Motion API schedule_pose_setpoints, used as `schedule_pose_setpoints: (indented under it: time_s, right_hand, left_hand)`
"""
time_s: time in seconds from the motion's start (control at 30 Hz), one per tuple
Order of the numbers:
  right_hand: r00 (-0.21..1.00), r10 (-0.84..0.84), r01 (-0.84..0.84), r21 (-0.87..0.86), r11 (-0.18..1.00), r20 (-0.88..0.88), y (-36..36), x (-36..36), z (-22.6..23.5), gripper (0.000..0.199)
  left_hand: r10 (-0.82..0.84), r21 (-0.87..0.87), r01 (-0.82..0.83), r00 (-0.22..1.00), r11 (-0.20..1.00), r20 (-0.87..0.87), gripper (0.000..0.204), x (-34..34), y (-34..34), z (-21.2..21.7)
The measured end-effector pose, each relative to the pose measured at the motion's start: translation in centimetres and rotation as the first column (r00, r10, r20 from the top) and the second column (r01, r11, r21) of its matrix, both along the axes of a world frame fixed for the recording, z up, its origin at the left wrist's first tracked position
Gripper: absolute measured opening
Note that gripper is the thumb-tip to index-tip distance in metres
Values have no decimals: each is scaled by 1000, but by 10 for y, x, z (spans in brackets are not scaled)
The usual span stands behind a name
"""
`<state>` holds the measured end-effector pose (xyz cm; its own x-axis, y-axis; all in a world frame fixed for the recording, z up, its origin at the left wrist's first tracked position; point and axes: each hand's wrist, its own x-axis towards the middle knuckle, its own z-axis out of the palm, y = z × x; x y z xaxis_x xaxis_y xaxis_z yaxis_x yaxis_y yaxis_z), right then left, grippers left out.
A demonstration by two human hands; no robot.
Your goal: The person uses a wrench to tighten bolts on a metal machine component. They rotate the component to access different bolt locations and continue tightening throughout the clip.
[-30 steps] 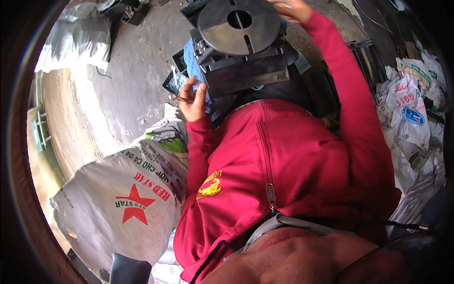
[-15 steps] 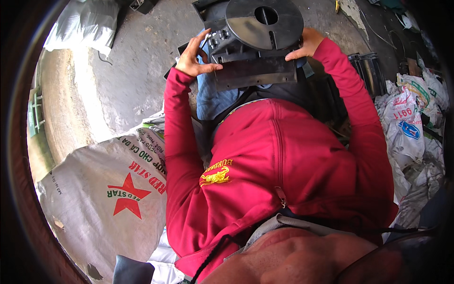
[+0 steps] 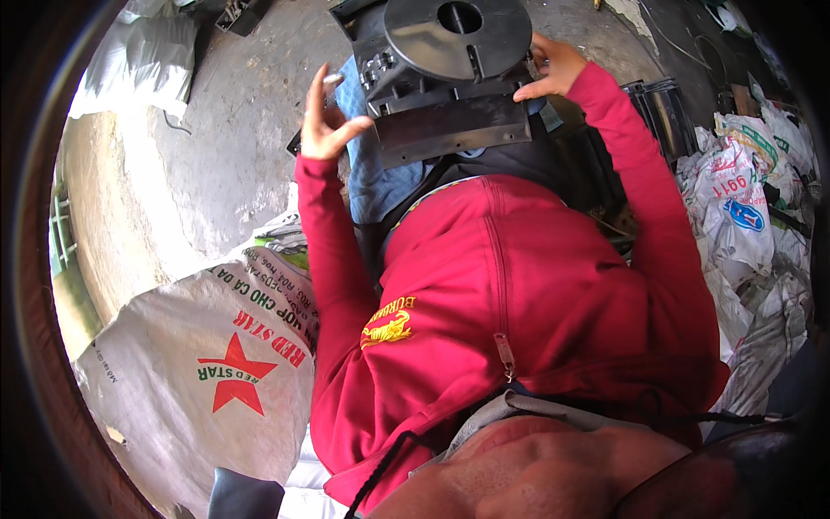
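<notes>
While raised: both hands (image 3: 324, 121) flanking black metal assembly (image 3: 450, 73).

From my remote view I saw a dark grey machine part (image 3: 450, 78) with a round black disc (image 3: 458, 39), a red jacket (image 3: 519, 303) with a yellow emblem (image 3: 389, 324), a blue cloth (image 3: 372, 173), and a white sack (image 3: 199, 381) with a red star.
</notes>
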<state>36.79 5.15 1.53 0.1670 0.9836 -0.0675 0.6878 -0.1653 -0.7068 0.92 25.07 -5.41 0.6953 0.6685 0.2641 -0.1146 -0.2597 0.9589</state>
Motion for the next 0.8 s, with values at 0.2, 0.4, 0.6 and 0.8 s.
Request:
schedule_pose_setpoints:
  time_s: [0.2,0.4,0.6,0.8]
  right_hand:
    - [-40,-296,367,-289,884,-954,-76,-42,10,50]
    - [-496,-170,51,-224,973,-851,-52,-130,-2,47]
    - [-483,-118,-41,-113,993,-868,-24,-153,-9,48]
    - [-387,-223,30,-253,967,-895,-19,-167,-12,45]
  left_hand:
    - [307,-224,-298,952,928,4,16,-41,-75,25]
    - [-26,367,71,992,927,-124,26,39,-139,84]
    - [166,482,-54,967,874,-192,26,45,-137,77]
    - [206,394,-61,919,917,-337,25,40,-142,73]
